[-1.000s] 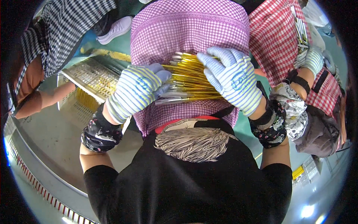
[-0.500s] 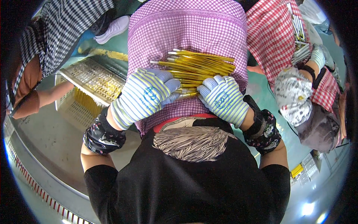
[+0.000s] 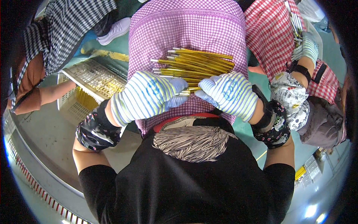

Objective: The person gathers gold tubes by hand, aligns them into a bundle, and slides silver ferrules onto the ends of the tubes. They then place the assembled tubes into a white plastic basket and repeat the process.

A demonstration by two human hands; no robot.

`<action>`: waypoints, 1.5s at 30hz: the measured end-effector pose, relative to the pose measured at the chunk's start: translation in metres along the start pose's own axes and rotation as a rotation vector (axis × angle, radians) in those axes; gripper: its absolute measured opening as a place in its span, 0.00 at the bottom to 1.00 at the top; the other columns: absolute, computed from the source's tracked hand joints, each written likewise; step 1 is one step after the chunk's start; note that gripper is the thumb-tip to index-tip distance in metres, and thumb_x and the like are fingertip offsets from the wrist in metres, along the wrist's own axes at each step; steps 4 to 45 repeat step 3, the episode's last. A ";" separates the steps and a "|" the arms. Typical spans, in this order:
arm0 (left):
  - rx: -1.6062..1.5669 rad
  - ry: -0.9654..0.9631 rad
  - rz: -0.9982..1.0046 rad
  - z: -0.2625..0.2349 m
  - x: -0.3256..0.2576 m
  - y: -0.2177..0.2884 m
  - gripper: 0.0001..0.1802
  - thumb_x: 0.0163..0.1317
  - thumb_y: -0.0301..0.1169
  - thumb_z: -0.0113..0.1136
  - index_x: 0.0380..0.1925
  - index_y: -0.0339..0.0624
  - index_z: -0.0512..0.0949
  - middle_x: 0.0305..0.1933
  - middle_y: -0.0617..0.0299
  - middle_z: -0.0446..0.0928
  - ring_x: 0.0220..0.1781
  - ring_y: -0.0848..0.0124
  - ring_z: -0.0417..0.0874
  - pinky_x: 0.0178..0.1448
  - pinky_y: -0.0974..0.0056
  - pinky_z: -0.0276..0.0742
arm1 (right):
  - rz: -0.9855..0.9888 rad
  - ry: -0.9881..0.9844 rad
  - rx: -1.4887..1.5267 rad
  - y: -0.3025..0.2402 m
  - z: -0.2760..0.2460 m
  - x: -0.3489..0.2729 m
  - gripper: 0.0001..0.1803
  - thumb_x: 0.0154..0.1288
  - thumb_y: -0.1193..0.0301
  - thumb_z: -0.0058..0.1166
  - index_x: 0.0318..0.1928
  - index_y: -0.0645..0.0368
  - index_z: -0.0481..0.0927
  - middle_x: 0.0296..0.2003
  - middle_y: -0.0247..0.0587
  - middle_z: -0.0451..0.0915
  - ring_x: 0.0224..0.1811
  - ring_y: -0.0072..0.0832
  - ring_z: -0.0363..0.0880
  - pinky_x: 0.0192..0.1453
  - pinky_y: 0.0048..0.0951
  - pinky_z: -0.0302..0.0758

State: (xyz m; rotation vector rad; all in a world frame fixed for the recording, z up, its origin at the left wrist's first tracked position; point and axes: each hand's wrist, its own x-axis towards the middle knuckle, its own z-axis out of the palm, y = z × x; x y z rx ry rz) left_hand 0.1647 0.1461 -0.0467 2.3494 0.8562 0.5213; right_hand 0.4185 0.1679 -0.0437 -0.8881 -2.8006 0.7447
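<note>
The left hand (image 3: 147,97), in a glove striped white, blue and yellow-green, sits at the centre of the frame with its fingers curled around the near end of a bundle of thin gold tubes (image 3: 194,65). The right hand (image 3: 229,95), in a matching striped glove, lies just beside it to the right, its fingers bent in against the same end of the bundle, so both hands grasp the tubes from below. The fingertips of the two gloves nearly meet under the bundle.

The gold tubes fan out toward the upper centre of the frame, lying roughly level with a slight tilt; several end in small pale silvery tips on their left side. They rest against a purple-and-white checked apron (image 3: 186,26) that fills the upper middle of the picture.

Both forearms wear dark patterned sleeve covers (image 3: 97,130), and a black shirt with a striped print (image 3: 192,142) takes up the lower centre.

At the left of the frame a cream plastic crate (image 3: 91,78) holds more gold tubes and stands on a grey worktable (image 3: 41,145). At the upper right a co-worker in a red checked apron (image 3: 268,33) has a striped gloved hand (image 3: 309,46) raised, well apart from the bundle.
</note>
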 end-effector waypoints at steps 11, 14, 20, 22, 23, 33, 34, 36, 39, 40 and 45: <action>-0.365 -0.055 -0.104 0.004 -0.003 -0.004 0.15 0.64 0.39 0.61 0.47 0.43 0.79 0.27 0.66 0.80 0.23 0.72 0.80 0.26 0.67 0.73 | -0.081 -0.028 -0.168 -0.004 -0.010 0.004 0.16 0.63 0.54 0.56 0.28 0.52 0.76 0.17 0.33 0.74 0.20 0.32 0.78 0.22 0.36 0.73; -0.365 -0.055 -0.104 0.004 -0.003 -0.004 0.15 0.64 0.39 0.61 0.47 0.43 0.79 0.27 0.66 0.80 0.23 0.72 0.80 0.26 0.67 0.73 | -0.081 -0.028 -0.168 -0.004 -0.010 0.004 0.16 0.63 0.54 0.56 0.28 0.52 0.76 0.17 0.33 0.74 0.20 0.32 0.78 0.22 0.36 0.73; -0.365 -0.055 -0.104 0.004 -0.003 -0.004 0.15 0.64 0.39 0.61 0.47 0.43 0.79 0.27 0.66 0.80 0.23 0.72 0.80 0.26 0.67 0.73 | -0.081 -0.028 -0.168 -0.004 -0.010 0.004 0.16 0.63 0.54 0.56 0.28 0.52 0.76 0.17 0.33 0.74 0.20 0.32 0.78 0.22 0.36 0.73; -0.365 -0.055 -0.104 0.004 -0.003 -0.004 0.15 0.64 0.39 0.61 0.47 0.43 0.79 0.27 0.66 0.80 0.23 0.72 0.80 0.26 0.67 0.73 | -0.081 -0.028 -0.168 -0.004 -0.010 0.004 0.16 0.63 0.54 0.56 0.28 0.52 0.76 0.17 0.33 0.74 0.20 0.32 0.78 0.22 0.36 0.73; -0.365 -0.055 -0.104 0.004 -0.003 -0.004 0.15 0.64 0.39 0.61 0.47 0.43 0.79 0.27 0.66 0.80 0.23 0.72 0.80 0.26 0.67 0.73 | -0.081 -0.028 -0.168 -0.004 -0.010 0.004 0.16 0.63 0.54 0.56 0.28 0.52 0.76 0.17 0.33 0.74 0.20 0.32 0.78 0.22 0.36 0.73; -0.365 -0.055 -0.104 0.004 -0.003 -0.004 0.15 0.64 0.39 0.61 0.47 0.43 0.79 0.27 0.66 0.80 0.23 0.72 0.80 0.26 0.67 0.73 | -0.081 -0.028 -0.168 -0.004 -0.010 0.004 0.16 0.63 0.54 0.56 0.28 0.52 0.76 0.17 0.33 0.74 0.20 0.32 0.78 0.22 0.36 0.73; -0.365 -0.055 -0.104 0.004 -0.003 -0.004 0.15 0.64 0.39 0.61 0.47 0.43 0.79 0.27 0.66 0.80 0.23 0.72 0.80 0.26 0.67 0.73 | -0.081 -0.028 -0.168 -0.004 -0.010 0.004 0.16 0.63 0.54 0.56 0.28 0.52 0.76 0.17 0.33 0.74 0.20 0.32 0.78 0.22 0.36 0.73; -0.365 -0.055 -0.104 0.004 -0.003 -0.004 0.15 0.64 0.39 0.61 0.47 0.43 0.79 0.27 0.66 0.80 0.23 0.72 0.80 0.26 0.67 0.73 | -0.081 -0.028 -0.168 -0.004 -0.010 0.004 0.16 0.63 0.54 0.56 0.28 0.52 0.76 0.17 0.33 0.74 0.20 0.32 0.78 0.22 0.36 0.73; -0.365 -0.055 -0.104 0.004 -0.003 -0.004 0.15 0.64 0.39 0.61 0.47 0.43 0.79 0.27 0.66 0.80 0.23 0.72 0.80 0.26 0.67 0.73 | -0.081 -0.028 -0.168 -0.004 -0.010 0.004 0.16 0.63 0.54 0.56 0.28 0.52 0.76 0.17 0.33 0.74 0.20 0.32 0.78 0.22 0.36 0.73; -0.365 -0.055 -0.104 0.004 -0.003 -0.004 0.15 0.64 0.39 0.61 0.47 0.43 0.79 0.27 0.66 0.80 0.23 0.72 0.80 0.26 0.67 0.73 | -0.081 -0.028 -0.168 -0.004 -0.010 0.004 0.16 0.63 0.54 0.56 0.28 0.52 0.76 0.17 0.33 0.74 0.20 0.32 0.78 0.22 0.36 0.73; -0.365 -0.055 -0.104 0.004 -0.003 -0.004 0.15 0.64 0.39 0.61 0.47 0.43 0.79 0.27 0.66 0.80 0.23 0.72 0.80 0.26 0.67 0.73 | -0.081 -0.028 -0.168 -0.004 -0.010 0.004 0.16 0.63 0.54 0.56 0.28 0.52 0.76 0.17 0.33 0.74 0.20 0.32 0.78 0.22 0.36 0.73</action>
